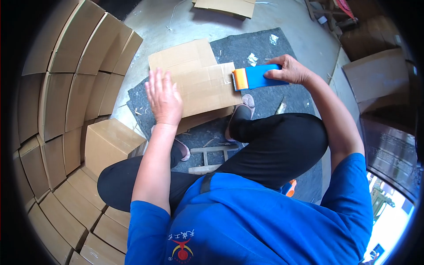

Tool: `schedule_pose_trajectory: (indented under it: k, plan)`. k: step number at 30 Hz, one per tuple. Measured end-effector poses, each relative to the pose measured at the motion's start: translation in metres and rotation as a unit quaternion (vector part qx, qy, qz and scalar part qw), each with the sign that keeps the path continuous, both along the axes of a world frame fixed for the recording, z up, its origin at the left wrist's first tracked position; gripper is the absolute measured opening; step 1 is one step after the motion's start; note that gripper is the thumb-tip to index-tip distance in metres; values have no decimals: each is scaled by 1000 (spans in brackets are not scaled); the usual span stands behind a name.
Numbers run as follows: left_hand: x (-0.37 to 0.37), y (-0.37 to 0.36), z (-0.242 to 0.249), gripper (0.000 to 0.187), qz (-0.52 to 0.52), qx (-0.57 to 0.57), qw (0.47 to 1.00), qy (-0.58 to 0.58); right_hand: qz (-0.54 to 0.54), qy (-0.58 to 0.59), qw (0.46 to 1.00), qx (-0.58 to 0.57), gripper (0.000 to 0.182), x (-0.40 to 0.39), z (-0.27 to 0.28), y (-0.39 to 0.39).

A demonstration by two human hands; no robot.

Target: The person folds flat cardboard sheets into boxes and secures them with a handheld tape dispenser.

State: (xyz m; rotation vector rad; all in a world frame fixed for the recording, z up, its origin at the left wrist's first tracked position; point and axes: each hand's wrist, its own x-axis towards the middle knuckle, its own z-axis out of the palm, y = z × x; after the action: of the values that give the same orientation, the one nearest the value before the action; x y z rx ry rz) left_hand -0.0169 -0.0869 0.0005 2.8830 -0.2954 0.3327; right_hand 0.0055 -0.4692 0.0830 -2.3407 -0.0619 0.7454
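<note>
A cardboard box sits between my feet, with one flap sticking out at its far side. My left hand is at the box's left end with its fingers stretched out flat; whether it presses on the cardboard is hard to tell. My right hand is closed around a blue tape dispenser. The dispenser's orange end, with a toothed edge, is right beside the box's right end. A strip of clear tape shows faintly on the cardboard there.
Stacked cardboard boxes form a wall on my left, with a single box by my left knee. A dark mat with scraps lies underneath. A small wooden frame is near my feet. More cardboard leans at right.
</note>
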Motion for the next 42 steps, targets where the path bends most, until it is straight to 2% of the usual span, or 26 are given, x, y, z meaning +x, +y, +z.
schedule_pose_trajectory:
  k: [2, 3, 4, 7, 8, 9, 16, 18, 20, 22, 25, 26, 27, 29, 30, 31, 33, 34, 37, 39, 40, 42]
  plan:
    - [-12, -48, 6, 53, -124, -81, 985, 89, 4, 7, 1000, 12, 61, 0, 0, 0]
    - [-19, -72, 16, 64, -170, -90, 977, 92, 0, 5, 1000, 11, 61, 0, 1, 0]
    - [-23, -93, 20, 90, -177, -60, 974, 125, 6, -5, 1000, 15, 61, -1, 1, 0]
    - [-16, -128, 38, 117, -108, -4, 972, 207, 1, -18, 1000, 21, 63, -2, -4, -4]
    - [-17, -131, 37, 117, -111, -2, 972, 209, 1, -6, 1000, 23, 59, -2, -6, -6]
    - [-17, -133, 37, 116, -104, 6, 972, 211, 3, 6, 1000, 25, 55, -3, -7, -7]
    - [-13, -139, 37, 109, -79, 22, 970, 230, -7, 22, 999, 34, 54, -9, 2, -22]
    - [-12, -139, 34, 108, -81, 23, 969, 232, -7, -9, 999, 37, 54, -12, 3, -42]
    - [-10, -140, 32, 108, -84, 27, 970, 226, -18, 0, 1000, 21, 54, -13, 6, -59]
    - [-10, -145, 33, 108, -88, 43, 968, 233, -8, 14, 999, -47, 55, -15, 8, -69]
    - [-11, -149, 30, 110, -91, 63, 966, 232, 26, -25, 996, -81, 59, -14, -15, -56]
    - [-13, -146, 26, 102, -103, 62, 971, 209, 20, -58, 992, -110, 52, -15, -20, -43]
    - [-14, -142, 23, 102, -106, 66, 970, 207, 36, -59, 991, -118, 51, -13, -24, -33]
    - [-17, -130, 17, 95, -162, -38, 978, 126, 47, -72, 985, -147, 45, -14, -28, -13]
    - [-19, -122, 12, 78, -193, -107, 973, 65, 43, -70, 986, -142, 45, -15, -25, -5]
    - [-21, -119, 9, 78, -197, -102, 973, 69, 43, -84, 981, -167, 43, -17, -21, 2]
    - [-23, -116, 6, 63, -247, -72, 964, 69, 55, -73, 974, -207, 42, -18, -3, 18]
    - [-24, -122, 9, 53, -238, -89, 966, 45, 64, -85, 972, -210, 40, -21, 3, 29]
    - [-22, -124, 3, 52, -234, -93, 967, 33, 114, -166, 951, -233, 26, -29, -12, 60]
    - [-20, -124, 2, 48, -249, -95, 963, 32, 169, -140, 943, -248, 22, -25, -43, 66]
    - [-19, -121, 1, 47, -249, -93, 964, 30, 159, -142, 945, -247, 22, -27, -56, 68]
    - [-21, -117, -1, 42, -243, -92, 965, 26, 161, -134, 933, -293, 34, -34, -78, 76]
